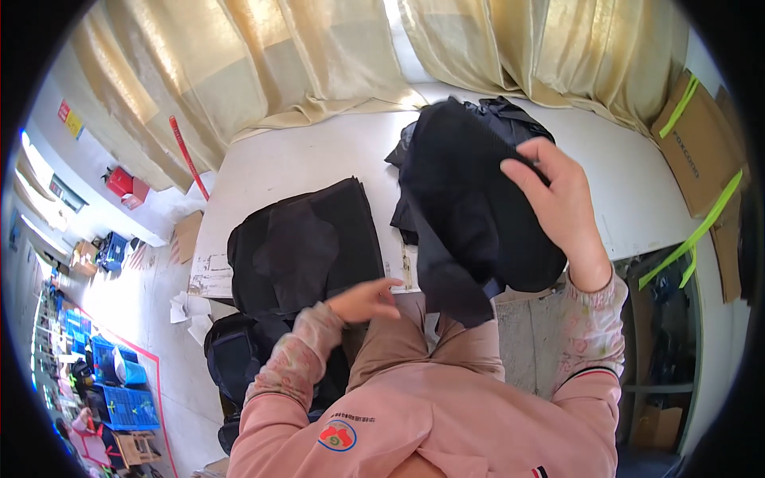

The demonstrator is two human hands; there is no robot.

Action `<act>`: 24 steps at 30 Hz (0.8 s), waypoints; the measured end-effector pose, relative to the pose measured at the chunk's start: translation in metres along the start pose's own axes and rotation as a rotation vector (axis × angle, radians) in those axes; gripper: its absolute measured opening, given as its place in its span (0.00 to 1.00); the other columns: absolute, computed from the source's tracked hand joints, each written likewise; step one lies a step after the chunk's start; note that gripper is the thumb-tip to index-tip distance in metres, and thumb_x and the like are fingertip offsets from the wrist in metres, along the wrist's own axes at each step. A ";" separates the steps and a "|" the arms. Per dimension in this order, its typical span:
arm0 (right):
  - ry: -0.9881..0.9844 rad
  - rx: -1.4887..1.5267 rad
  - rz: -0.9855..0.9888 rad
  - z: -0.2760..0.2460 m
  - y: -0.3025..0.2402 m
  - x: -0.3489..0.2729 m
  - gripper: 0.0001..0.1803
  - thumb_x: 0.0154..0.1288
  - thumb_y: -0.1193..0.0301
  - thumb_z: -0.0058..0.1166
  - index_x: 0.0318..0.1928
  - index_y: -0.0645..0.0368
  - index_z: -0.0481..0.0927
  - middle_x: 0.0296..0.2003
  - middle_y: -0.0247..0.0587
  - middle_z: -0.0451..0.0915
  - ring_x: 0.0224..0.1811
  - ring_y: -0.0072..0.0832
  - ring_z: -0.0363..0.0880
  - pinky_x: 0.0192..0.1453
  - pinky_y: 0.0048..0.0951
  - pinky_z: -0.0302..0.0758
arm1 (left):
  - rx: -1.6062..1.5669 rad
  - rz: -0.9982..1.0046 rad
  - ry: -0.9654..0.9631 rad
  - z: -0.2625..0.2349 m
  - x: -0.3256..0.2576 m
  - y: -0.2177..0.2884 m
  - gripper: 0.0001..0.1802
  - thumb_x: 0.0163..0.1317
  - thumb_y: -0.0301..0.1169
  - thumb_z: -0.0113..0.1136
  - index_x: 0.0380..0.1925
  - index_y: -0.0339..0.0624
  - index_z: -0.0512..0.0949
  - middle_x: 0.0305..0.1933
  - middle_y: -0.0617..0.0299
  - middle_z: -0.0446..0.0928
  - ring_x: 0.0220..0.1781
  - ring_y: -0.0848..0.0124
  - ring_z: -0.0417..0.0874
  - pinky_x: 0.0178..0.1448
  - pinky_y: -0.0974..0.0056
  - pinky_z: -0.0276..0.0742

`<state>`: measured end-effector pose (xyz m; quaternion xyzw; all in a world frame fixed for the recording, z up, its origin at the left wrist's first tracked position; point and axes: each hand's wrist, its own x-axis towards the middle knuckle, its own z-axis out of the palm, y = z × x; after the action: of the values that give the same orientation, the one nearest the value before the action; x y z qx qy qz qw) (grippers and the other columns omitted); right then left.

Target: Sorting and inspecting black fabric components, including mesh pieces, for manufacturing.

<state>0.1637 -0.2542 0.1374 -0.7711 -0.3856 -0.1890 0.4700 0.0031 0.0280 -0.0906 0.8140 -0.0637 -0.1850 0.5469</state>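
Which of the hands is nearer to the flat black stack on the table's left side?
The left. The left hand is by the near right corner of the flat black stack; the right hand is well to its right, holding a black fabric piece.

matt cloth piece [458,167], glossy fabric curtains [335,52]

Right forearm [591,333] runs nearly upright, wrist [590,268] angled inward; right hand [556,195] raised, thumb and bent fingers closed in a pinch. Left forearm [292,360] slants up and inward, left hand [363,301] lower, digits loosely apart, pointing rightward.
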 end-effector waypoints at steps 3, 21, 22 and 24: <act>-0.047 0.349 0.291 0.004 -0.004 0.008 0.10 0.65 0.68 0.59 0.37 0.63 0.76 0.25 0.30 0.78 0.25 0.13 0.71 0.29 0.19 0.68 | -0.361 0.088 0.084 0.074 0.003 -0.005 0.52 0.57 0.28 0.69 0.73 0.50 0.43 0.58 0.54 0.67 0.51 0.69 0.75 0.58 0.64 0.73; -0.128 0.087 0.083 0.064 0.047 -0.040 0.14 0.64 0.69 0.59 0.45 0.59 0.69 0.31 0.47 0.79 0.32 0.43 0.81 0.37 0.34 0.75 | -1.789 0.230 0.086 0.044 0.027 0.119 0.35 0.68 0.57 0.45 0.61 0.38 0.67 0.58 0.52 0.76 0.63 0.56 0.73 0.71 0.50 0.62; -0.131 0.015 0.111 0.069 0.075 -0.047 0.14 0.64 0.68 0.58 0.45 0.58 0.69 0.33 0.51 0.79 0.35 0.49 0.80 0.39 0.38 0.75 | -1.830 0.166 -0.013 0.045 0.019 0.128 0.38 0.65 0.60 0.48 0.59 0.38 0.69 0.55 0.51 0.77 0.58 0.56 0.77 0.68 0.51 0.67; -0.177 -0.078 0.226 0.072 0.120 -0.057 0.15 0.64 0.66 0.57 0.46 0.58 0.70 0.36 0.55 0.80 0.42 0.55 0.78 0.42 0.44 0.75 | -1.820 0.608 -0.460 0.054 0.018 0.085 0.33 0.63 0.57 0.54 0.56 0.42 0.73 0.55 0.54 0.77 0.53 0.59 0.80 0.61 0.55 0.72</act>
<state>0.2154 -0.2466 -0.0038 -0.8410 -0.3286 -0.0809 0.4222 0.0080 -0.0577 -0.0345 -0.0240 -0.2085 -0.1686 0.9631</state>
